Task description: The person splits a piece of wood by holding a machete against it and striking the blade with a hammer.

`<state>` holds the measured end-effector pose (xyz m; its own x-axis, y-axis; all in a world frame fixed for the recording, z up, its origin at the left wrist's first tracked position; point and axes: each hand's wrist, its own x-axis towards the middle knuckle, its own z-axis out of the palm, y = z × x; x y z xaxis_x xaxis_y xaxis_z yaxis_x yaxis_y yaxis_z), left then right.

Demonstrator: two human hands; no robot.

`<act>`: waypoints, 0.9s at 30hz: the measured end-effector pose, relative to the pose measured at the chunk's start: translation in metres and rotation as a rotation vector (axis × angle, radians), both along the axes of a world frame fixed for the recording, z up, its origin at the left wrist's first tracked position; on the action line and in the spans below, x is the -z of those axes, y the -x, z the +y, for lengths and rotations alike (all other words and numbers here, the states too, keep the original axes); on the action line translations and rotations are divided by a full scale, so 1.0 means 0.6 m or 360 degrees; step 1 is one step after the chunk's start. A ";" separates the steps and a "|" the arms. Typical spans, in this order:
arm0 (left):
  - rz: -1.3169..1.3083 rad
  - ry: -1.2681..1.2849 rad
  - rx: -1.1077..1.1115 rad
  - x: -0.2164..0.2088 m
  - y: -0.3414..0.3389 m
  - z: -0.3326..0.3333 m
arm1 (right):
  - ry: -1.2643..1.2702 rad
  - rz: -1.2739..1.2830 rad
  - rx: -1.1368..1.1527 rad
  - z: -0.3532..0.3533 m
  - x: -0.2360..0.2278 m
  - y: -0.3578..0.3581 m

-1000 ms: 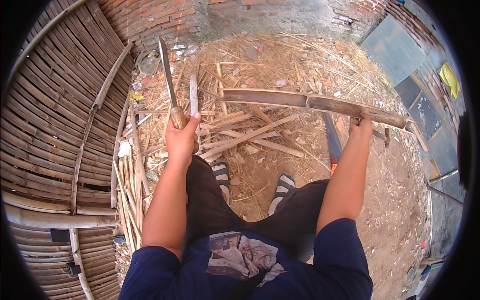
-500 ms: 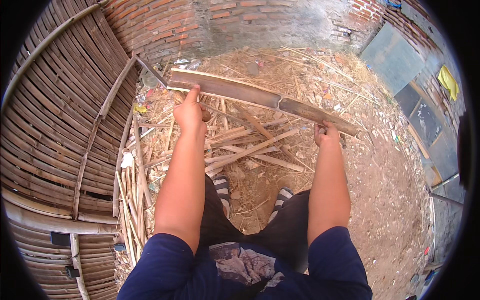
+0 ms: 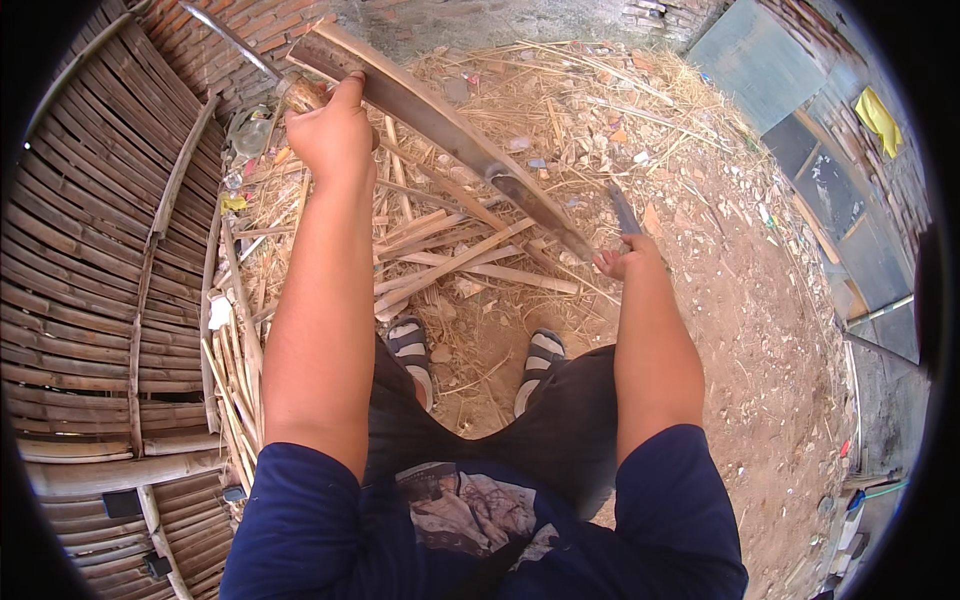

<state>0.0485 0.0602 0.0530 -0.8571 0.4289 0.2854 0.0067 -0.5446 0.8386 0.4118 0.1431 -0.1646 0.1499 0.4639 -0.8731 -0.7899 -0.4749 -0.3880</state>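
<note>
Two-handed handling of a split bamboo length (image 3: 430,122). The piece hangs slantwise in the air before you, hollow face toward the view, its upper end at your left hand (image 3: 330,130) and its lower end beside your right hand (image 3: 632,260). Your left fingers are closed around the wooden handle of a long-bladed knife (image 3: 257,60), with the thumb over the bamboo's edge. Your right fingers are loosely curled at the far tip; whether they touch or grip it cannot be told. Below, loose bamboo strips (image 3: 455,263) lie crisscrossed on the littered ground (image 3: 720,340), ahead of your sandalled feet (image 3: 408,345). For good control, the blade is best left pointing away from your right arm, as here; a firm right-hand hold would probably steady the length, and fingertips should stay off its split edges, which may be sharp.
</note>
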 end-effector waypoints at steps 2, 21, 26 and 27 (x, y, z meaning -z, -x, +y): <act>0.0369 0.0062 -0.0095 0.026 0.024 0.030 | -0.0048 -0.0105 0.0032 -0.009 -0.011 -0.011; 0.0742 0.0465 0.0804 -0.087 -0.103 -0.040 | -0.1966 -0.1041 -0.1381 -0.108 -0.221 0.168; 0.0959 0.0568 0.0939 -0.100 -0.081 -0.057 | -0.1953 -0.1191 -0.1402 -0.133 -0.245 0.168; 0.0984 0.0589 0.0926 -0.102 -0.082 -0.059 | -0.1968 -0.1245 -0.1334 -0.135 -0.242 0.172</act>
